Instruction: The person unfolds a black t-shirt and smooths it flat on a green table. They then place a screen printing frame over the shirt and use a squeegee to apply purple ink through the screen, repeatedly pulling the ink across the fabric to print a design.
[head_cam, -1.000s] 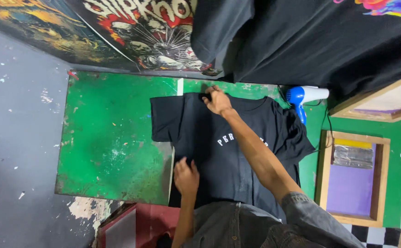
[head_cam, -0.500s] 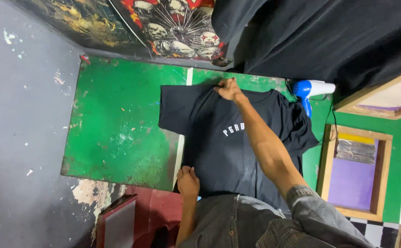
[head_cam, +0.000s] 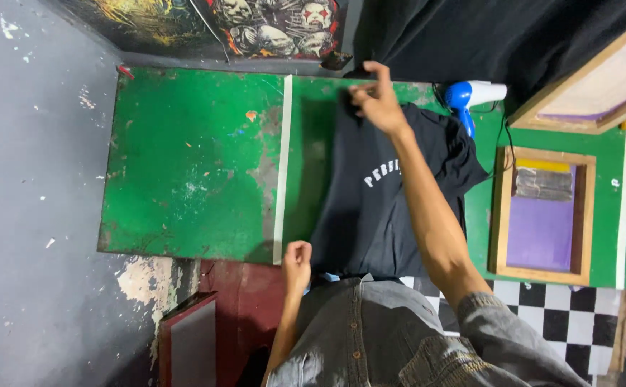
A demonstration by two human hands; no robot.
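My right hand (head_cam: 376, 97) is stretched out far from me and pinches the top edge of the black shirt (head_cam: 370, 215) between curled fingers. My left hand (head_cam: 297, 259) is close to my body, closed into a loose fist on the bottom corner of the same shirt. The shirt lies between my two hands on the green table (head_cam: 198, 165), with white letters showing under my right arm. I think the work is partly done: the side of the shirt by my left hand looks straight, like it is folded in, but the sleeve on the far side of my right arm sticks out and looks wrinkly, so that side is left to do. A white stripe (head_cam: 282, 165) runs down the table just past my left hand. For things that hold stuff, I see a wooden frame (head_cam: 499, 208) past my right arm with a purple sheet inside and a grey patch at its top. A blue hair dryer (head_cam: 470, 97) lies near my right hand. I cannot see any box or bin.
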